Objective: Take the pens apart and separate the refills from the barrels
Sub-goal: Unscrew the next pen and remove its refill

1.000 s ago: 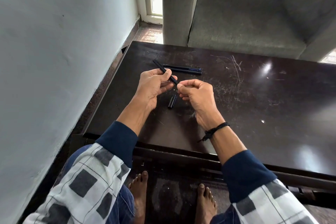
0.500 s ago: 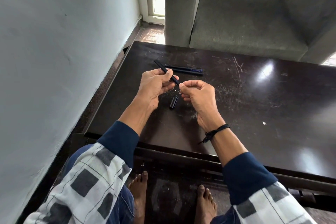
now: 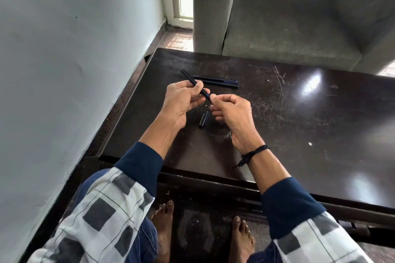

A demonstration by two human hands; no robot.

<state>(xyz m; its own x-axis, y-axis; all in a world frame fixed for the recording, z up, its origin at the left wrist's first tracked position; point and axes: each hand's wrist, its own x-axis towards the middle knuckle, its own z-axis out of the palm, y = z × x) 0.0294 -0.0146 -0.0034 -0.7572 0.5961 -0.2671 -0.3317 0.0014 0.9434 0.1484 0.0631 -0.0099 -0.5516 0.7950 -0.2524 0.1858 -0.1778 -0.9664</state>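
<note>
My left hand grips a thin black pen that slants up to the left above the dark table. My right hand pinches the pen's near end with thumb and forefinger; what lies between those fingertips is hidden. A short black cap lies on the table below and between the hands. Behind the hands lie two more dark pens side by side, pointing left to right.
A grey wall runs along the left, close to the table's left edge. A grey armchair stands behind the table's far edge. My bare feet rest on the floor under the table's front edge.
Both hands stay on the pen in nearly the same place. The cap and the two pens on the table have not moved.
</note>
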